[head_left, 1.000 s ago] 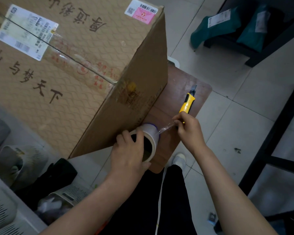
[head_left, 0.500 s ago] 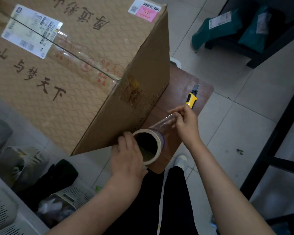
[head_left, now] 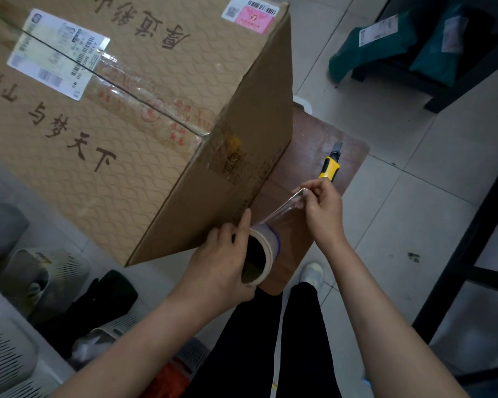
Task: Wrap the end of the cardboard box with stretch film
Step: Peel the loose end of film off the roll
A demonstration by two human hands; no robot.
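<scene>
**Left.** The cardboard box point(head_left: 127, 110) takes up the upper left. Its end face point(head_left: 242, 179) is turned toward your hands and appears to rest on the brown board point(head_left: 322, 133). The only covering visible on that face is old tape at the seam, so wrapping is judged to be barely begun.

**Centre.** Your left hand point(head_left: 222, 262) grips the roll of stretch film point(head_left: 260, 254) just beside the lower corner of the end face, with one finger raised toward the cardboard. If you clamp the roll so hard that it cannot turn, the film is likely to thin and tear instead of paying out.

**Centre right.** The drawn film point(head_left: 282, 209) runs from the roll as a narrow, bunched strand, not a flat sheet, and it does not touch the box. Laid on in this state it would probably cling poorly and slip off the corner. Spread it and anchor it first.

**Right.** Your right hand point(head_left: 324, 208) pinches the free end of the film. Just beyond it the yellow utility knife point(head_left: 331, 165) lies on the board with its blade out. A longer pull toward it could nick your knuckles or slit the film, and a hard tug could shift the box on the board.
</scene>
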